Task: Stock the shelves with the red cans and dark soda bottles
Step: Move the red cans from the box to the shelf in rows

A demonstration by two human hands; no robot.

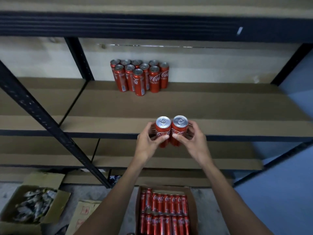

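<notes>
the left hand (149, 143) is holding one slim coca-cola can (163, 131) in a curled grip; the right hand (191, 141) is grasping a second can (179, 130) likewise, both upright before the shelf (220, 102) edge; likely full, rigid and slick, so mid-wall holds are suiting them.

Rack upright (50, 122): black metal, perforated. Shelves (220, 102) are made of brown board and edged by dark beams; several levels are seen, one under another. A small white tag (239, 30) is stuck on the top beam. Behind the rack a pale, stained wall (42, 61) is seen; at right, a blue wall (294, 102). Floor (213, 209): grey, concrete-like. An open box (10, 216) of crumpled scraps is set on it at left. Light is dim and even.
</notes>
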